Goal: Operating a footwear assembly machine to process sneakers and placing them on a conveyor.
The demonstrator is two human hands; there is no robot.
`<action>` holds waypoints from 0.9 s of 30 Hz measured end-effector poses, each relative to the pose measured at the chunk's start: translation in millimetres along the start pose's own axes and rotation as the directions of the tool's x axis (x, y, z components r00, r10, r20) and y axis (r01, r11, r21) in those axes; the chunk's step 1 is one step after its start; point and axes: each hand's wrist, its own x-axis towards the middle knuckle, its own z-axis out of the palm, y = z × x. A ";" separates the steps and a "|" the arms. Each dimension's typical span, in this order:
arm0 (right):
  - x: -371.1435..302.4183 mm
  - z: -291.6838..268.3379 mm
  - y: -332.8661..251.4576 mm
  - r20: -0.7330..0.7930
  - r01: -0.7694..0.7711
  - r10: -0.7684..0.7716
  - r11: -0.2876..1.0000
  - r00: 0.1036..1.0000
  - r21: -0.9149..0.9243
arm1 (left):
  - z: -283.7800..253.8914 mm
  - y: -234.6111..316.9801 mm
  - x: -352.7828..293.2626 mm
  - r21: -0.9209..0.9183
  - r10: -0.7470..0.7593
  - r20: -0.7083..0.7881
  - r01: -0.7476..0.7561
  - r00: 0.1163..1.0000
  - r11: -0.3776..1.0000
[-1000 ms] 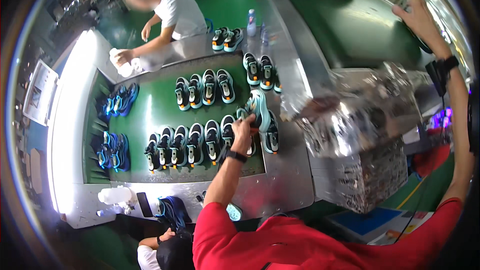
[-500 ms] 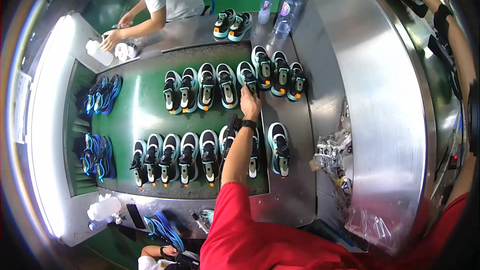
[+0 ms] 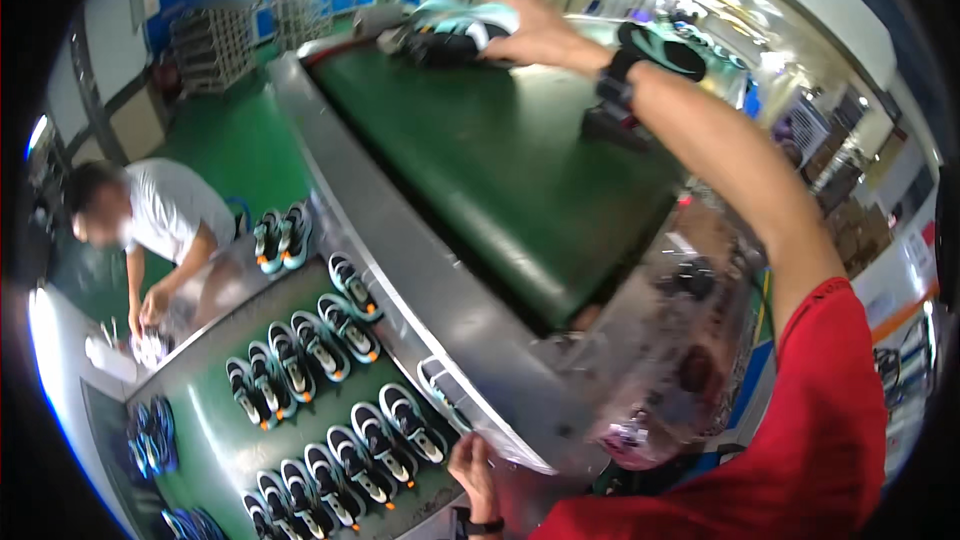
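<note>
My right hand reaches out over the raised green belt, closed around a black-and-white sneaker with a teal sole. That sneaker is blurred and lies at the far edge of the belt. Low in the middle, my left hand has curled fingers at the lower end of another sneaker, which slants along the metal edge and is partly hidden. On the lower green surface, similar sneakers stand in two rows, a nearer row and a farther row, many with orange tabs.
The raised green belt has a broad metal frame. Clear plastic wrapping bunches to its right. Dark soles lie beyond my right wrist. At left a person in white works near a pair of sneakers. Blue shoes stand far left.
The view has swung up and right, bringing the raised belt into sight. My right hand now holds a sneaker there. My left hand has left the far row and drawn back.
</note>
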 end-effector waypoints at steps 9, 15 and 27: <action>-128.0 -160.6 -49.6 -0.187 -0.135 0.214 0.923 0.959 0.361 | 98.3 56.0 -93.0 -0.020 -0.254 0.643 0.348 0.722 0.937; -298.9 -273.0 -67.2 -0.445 -0.103 0.289 0.912 0.848 0.396 | 195.2 88.0 -156.7 0.095 -0.231 0.929 0.415 0.290 0.905; -708.1 -368.4 -101.4 -0.377 -0.621 0.849 0.528 0.370 0.579 | 316.0 5.2 -357.5 0.609 -0.432 0.793 0.569 -0.430 0.553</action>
